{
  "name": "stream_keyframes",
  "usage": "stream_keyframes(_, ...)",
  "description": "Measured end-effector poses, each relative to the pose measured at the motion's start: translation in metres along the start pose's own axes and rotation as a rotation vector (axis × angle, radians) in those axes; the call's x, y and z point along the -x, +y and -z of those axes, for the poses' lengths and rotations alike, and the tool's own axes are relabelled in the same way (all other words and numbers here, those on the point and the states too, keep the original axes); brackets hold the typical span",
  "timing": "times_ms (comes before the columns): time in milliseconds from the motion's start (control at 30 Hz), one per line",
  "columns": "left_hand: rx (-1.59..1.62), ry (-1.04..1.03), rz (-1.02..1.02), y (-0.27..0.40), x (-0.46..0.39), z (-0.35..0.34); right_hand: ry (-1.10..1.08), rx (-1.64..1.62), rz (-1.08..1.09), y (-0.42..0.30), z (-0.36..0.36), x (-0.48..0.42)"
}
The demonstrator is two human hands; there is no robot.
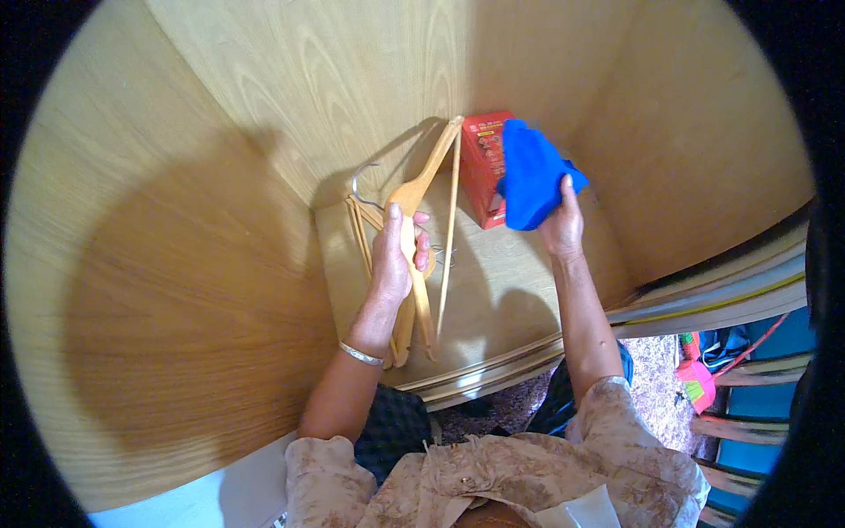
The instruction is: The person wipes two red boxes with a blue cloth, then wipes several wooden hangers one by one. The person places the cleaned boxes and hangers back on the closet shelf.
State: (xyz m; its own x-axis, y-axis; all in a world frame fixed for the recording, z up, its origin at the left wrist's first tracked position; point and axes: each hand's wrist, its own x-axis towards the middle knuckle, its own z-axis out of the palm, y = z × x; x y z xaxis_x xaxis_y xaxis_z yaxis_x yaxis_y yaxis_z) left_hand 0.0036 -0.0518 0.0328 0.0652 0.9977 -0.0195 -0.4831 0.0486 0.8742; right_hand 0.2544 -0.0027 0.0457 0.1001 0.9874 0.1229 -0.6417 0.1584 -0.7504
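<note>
My left hand (395,257) grips a wooden clothes hanger (432,158) near its middle, with a thin wooden trouser bar running down its right side. My right hand (564,221) holds a bunched blue cloth (531,175), raised in front of a red box (482,168) and covering part of it. The red box bears writing and stands on the cabinet floor near the back panel. More wooden hangers (362,231) lie behind and below my left hand, one with its metal hook (356,181) showing. My hand hides part of them.
Wood-grain panels enclose the cabinet, with a left wall (185,297), a back panel (343,79) and a right wall (700,152). A grooved sliding-door track (488,373) edges the cabinet floor. Outside at the right are a pink and green broom (698,386) and blue slatted furniture (759,399).
</note>
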Motion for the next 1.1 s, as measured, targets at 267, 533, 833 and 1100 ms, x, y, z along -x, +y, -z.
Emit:
stream_keyframes(267,0.237,-0.194,0.058,0.002,0.009,-0.016,-0.192,0.777,0.057,0.056,-0.017,-0.014)
stream_keyframes(533,0.259,-0.089,0.042,-0.001,0.005,-0.003,-0.095,0.720,-0.055,0.110,-0.033,0.035)
stream_keyframes(833,0.275,0.104,-0.108,0.017,-0.003,0.021,-0.123,0.573,-0.433,0.134,-0.031,0.145)
stream_keyframes(1100,0.335,0.027,-0.113,0.017,-0.001,0.005,-0.067,0.585,-0.322,0.123,-0.042,0.090)
